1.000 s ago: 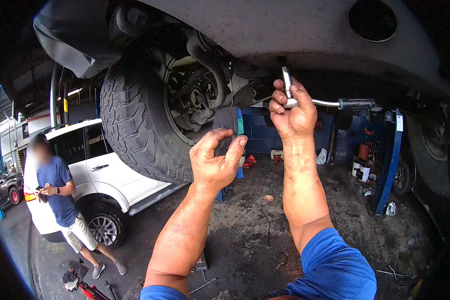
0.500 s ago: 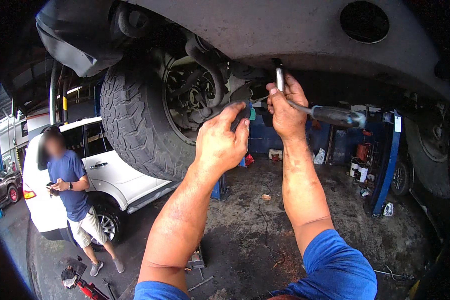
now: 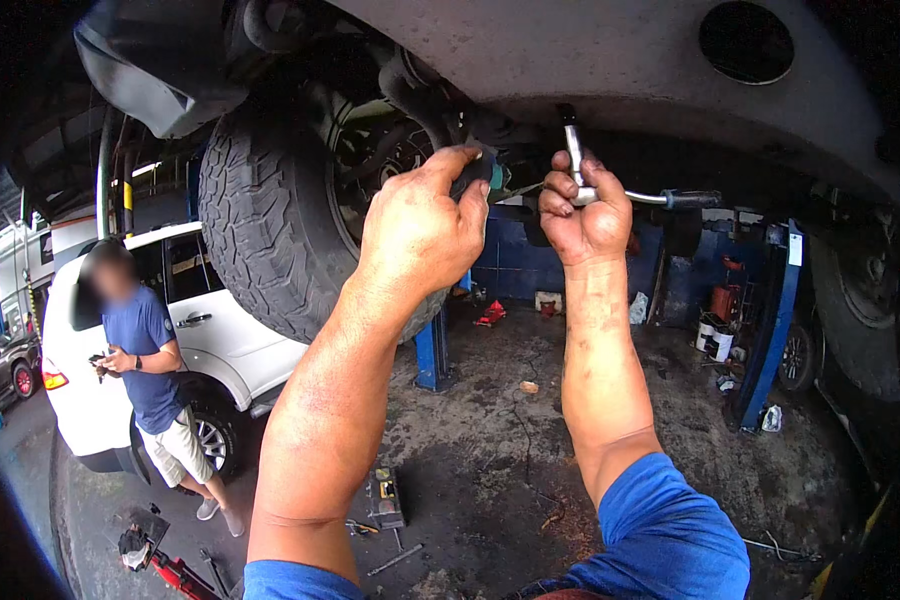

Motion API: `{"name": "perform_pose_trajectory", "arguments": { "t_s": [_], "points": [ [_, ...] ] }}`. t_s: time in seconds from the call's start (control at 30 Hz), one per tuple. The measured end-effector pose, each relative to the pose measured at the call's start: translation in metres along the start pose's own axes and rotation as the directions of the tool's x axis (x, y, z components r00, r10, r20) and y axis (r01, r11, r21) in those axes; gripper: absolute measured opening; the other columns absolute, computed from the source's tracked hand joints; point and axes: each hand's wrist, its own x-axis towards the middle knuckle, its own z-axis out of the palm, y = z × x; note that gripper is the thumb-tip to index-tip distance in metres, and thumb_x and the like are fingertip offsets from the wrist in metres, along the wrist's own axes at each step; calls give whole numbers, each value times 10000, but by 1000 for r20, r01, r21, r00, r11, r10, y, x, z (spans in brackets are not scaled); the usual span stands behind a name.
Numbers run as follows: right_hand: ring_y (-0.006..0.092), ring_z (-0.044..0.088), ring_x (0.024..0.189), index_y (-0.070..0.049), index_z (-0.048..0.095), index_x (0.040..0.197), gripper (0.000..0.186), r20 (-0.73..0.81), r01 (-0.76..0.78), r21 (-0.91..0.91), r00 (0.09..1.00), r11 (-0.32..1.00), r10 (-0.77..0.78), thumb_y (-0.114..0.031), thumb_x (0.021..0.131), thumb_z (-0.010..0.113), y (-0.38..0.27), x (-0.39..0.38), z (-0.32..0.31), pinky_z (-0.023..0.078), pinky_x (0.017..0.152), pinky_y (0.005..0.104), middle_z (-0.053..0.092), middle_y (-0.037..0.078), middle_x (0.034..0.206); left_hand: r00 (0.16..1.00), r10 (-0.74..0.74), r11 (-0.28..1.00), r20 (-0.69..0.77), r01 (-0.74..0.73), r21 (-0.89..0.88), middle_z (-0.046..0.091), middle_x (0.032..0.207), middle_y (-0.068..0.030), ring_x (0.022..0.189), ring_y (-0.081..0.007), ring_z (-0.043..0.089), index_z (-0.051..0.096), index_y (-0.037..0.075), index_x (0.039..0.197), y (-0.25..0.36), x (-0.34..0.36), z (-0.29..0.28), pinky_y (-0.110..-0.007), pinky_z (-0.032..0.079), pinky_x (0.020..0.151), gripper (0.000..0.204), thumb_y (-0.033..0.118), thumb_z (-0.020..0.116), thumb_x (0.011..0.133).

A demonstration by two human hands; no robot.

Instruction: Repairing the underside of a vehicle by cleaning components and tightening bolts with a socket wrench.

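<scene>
My right hand [image 3: 587,210] is raised under the vehicle, its fingers curled round the head of a ratchet wrench [image 3: 645,198]. The wrench's chrome extension [image 3: 573,148] points up into a dark hole in the grey underbody panel [image 3: 610,60]. Out to the right stretches its dark-gripped handle, free of the palm. My left hand [image 3: 420,215] is up beside the wheel hub, thumb and fingers pinching a small dark object with a teal end [image 3: 493,178]. Most of that object is hidden behind the fingers, and its kind is unclear.
A big knobbly tyre [image 3: 260,230] hangs at left. Beyond it, a person in a blue shirt [image 3: 145,345] stands by a white car [image 3: 220,330]. Blue lift posts [image 3: 770,330] rise behind. On the floor lie a tool tray [image 3: 386,500], a red jack [image 3: 178,575] and loose tools.
The wrench handle has swung away from me and now lies nearer level. My right hand has shifted its grip round the wrench head. My left hand has moved slightly left and up.
</scene>
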Motion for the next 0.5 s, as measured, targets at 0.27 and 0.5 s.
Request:
{"name": "perform_pose_trajectory", "arguments": {
  "t_s": [0.27,0.5],
  "points": [
    [188,627,731,73,536,1129,357,514,513,-843,677,-163,-527,-95,824,618,11,5,-4,510,659,310,638,135,883,987,-104,993,121,110,-48,656,935,-220,870,-332,665,609,13,1098,-24,-26,10,-365,515,765,320,173,613,822],
    [163,626,861,68,487,1215,397,340,439,-894,792,87,-507,-79,861,593,17,-1,-6,513,733,291,633,155,979,989,6,1000,145,-6,-1,641,1019,-215,929,-371,628,570,38,1162,-25,-20,18,-418,497,820,370,161,600,815]
  ]
}}
